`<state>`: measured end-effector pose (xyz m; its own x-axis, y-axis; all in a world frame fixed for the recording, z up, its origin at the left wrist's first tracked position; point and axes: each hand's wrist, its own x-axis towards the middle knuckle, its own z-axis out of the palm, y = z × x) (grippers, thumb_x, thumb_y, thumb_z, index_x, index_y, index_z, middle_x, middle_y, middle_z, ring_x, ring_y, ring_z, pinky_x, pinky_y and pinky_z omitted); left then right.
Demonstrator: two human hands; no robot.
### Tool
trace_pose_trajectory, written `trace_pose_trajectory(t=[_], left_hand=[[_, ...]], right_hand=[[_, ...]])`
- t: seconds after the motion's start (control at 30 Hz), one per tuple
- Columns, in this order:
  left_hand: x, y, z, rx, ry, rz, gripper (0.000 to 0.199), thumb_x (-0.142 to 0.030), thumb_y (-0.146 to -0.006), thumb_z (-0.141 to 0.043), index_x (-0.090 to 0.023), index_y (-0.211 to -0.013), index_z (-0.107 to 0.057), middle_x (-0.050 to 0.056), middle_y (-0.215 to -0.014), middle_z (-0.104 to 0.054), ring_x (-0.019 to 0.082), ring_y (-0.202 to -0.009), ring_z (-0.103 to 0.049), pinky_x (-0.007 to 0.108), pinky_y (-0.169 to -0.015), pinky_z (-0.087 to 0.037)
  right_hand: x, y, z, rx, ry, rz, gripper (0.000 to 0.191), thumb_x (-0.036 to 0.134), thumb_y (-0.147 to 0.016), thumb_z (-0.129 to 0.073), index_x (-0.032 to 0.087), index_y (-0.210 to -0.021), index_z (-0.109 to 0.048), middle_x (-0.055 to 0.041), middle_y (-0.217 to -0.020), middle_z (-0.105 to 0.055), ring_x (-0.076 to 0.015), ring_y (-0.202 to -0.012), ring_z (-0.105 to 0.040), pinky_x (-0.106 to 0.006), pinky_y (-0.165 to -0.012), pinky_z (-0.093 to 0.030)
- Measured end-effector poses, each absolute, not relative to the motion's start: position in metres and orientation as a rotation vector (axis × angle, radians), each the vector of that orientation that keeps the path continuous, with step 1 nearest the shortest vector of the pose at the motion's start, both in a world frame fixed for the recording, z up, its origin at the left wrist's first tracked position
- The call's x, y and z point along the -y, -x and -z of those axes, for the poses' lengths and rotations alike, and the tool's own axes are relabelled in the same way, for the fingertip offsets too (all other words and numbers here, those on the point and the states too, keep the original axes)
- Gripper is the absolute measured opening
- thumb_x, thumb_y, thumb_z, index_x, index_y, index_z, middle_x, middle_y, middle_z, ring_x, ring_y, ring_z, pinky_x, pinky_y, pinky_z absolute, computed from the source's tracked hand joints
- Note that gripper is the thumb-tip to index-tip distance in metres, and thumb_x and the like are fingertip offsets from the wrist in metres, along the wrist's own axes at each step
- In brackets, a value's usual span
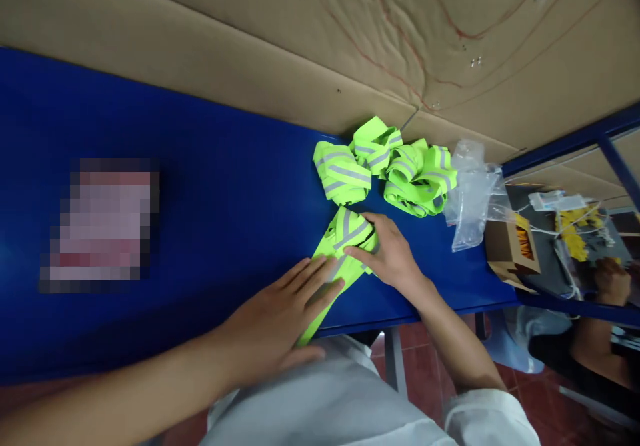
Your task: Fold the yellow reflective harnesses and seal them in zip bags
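Note:
A neon-yellow reflective strap (350, 233) with grey stripes lies partly bundled at the front of the blue table. My right hand (393, 253) grips the bundled end from the right, thumb on top. Flat across the strap's loose tail rests my left hand (285, 313), its fingers stretched out; the tail runs under them toward the table's front edge. Just behind are several more bundles of the same strap: one at left (343, 173), one at the back (376, 145) and a looser heap at right (420, 176).
Clear plastic bags (473, 193) lie right of the bundles, by an open cardboard box (513, 249). A blue metal frame (575, 141) separates a neighbouring bench with yellow pieces (575, 229) and a co-worker's hand (613, 279). A cardboard wall (225, 39) borders the back. A blurred-out rectangle (103, 223) sits left.

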<state>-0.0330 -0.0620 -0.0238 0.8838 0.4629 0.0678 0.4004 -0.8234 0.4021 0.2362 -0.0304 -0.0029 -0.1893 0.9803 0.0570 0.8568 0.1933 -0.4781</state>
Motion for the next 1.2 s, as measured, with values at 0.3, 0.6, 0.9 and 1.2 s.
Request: trace_pose_trajectory(t=[0.3,0.6,0.9,1.2], left_hand=[[0.07,0.061,0.012,-0.401,-2.808,-0.089,0.076,0.002,-0.091,-0.054,-0.027,-0.16,-0.039,0.007,-0.169,-0.038,0.024,-0.157,-0.037,0.043,-0.126,-0.038],[0.087,0.051,0.001,-0.369,-2.931,-0.433,0.038,-0.013,-0.105,-0.044,-0.019,-0.136,-0.065,0.006,-0.14,-0.069,0.021,-0.13,-0.063,0.033,-0.105,-0.053],[-0.001,-0.027,-0.047,-0.716,-2.531,-0.745,0.024,-0.016,-0.1,-0.049,-0.021,-0.111,-0.07,0.003,-0.096,-0.077,0.018,-0.087,-0.071,0.03,-0.078,-0.051],[-0.017,-0.051,0.015,-1.218,-2.119,-0.786,0.016,-0.029,-0.102,-0.048,-0.019,-0.103,-0.061,0.006,-0.098,-0.07,0.02,-0.091,-0.067,0.03,-0.08,-0.051]], right_hand=[[0.009,-0.249,0.005,2.33,1.33,-0.476,0.068,0.058,-0.1,-0.059,0.027,-0.157,-0.04,-0.0125,-0.153,-0.053,-0.0305,-0.145,-0.048,-0.049,-0.117,-0.044],[0.011,-0.241,0.006,2.424,1.353,-0.383,0.051,0.04,-0.112,-0.034,0.019,-0.156,-0.046,-0.0127,-0.146,-0.061,-0.0292,-0.135,-0.055,-0.049,-0.108,-0.046],[0.018,-0.236,0.031,2.186,0.978,-0.805,0.028,0.023,-0.099,-0.058,0.018,-0.126,-0.064,-0.0114,-0.126,-0.071,-0.025,-0.122,-0.067,-0.042,-0.103,-0.057],[0.017,-0.229,0.033,1.758,1.154,-0.912,0.035,0.024,-0.107,-0.039,0.024,-0.131,-0.064,-0.0094,-0.142,-0.062,-0.022,-0.133,-0.06,-0.042,-0.113,-0.051]])
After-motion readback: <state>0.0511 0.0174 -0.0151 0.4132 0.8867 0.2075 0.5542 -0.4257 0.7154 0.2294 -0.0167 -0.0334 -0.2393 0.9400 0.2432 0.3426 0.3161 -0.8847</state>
